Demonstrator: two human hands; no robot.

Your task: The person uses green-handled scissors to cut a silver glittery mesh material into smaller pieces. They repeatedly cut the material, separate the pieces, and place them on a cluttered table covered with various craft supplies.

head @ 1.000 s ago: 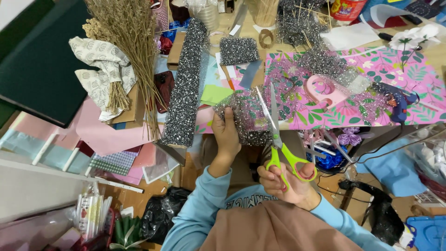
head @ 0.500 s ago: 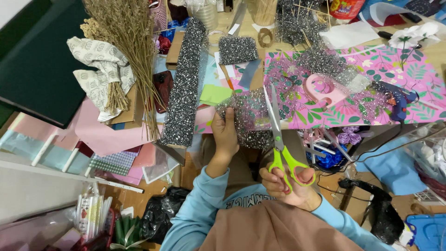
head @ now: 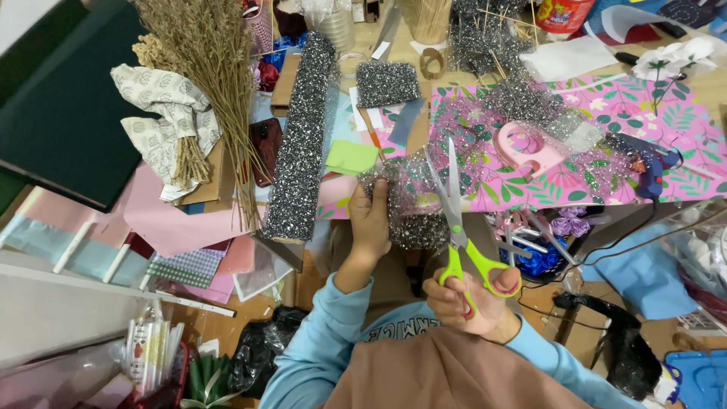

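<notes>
Your left hand (head: 371, 220) pinches the glittery mesh sheet (head: 413, 204) taut while your right hand (head: 473, 299) grips green-handled scissors (head: 462, 235); keep 1 steady line.

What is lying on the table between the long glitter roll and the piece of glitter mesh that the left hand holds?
In the head view, a light green paper sheet lies between the long glitter roll and the glitter mesh held by the left hand.

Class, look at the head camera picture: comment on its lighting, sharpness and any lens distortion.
Head view: light is even and soft, with no hard shadows on the pink patterned paper; the glitter mesh in the left hand sparkles with tiny glints; the green-handled scissors in the right hand are sharp; straight edges bow near the corners, a wide-angle effect.
</notes>
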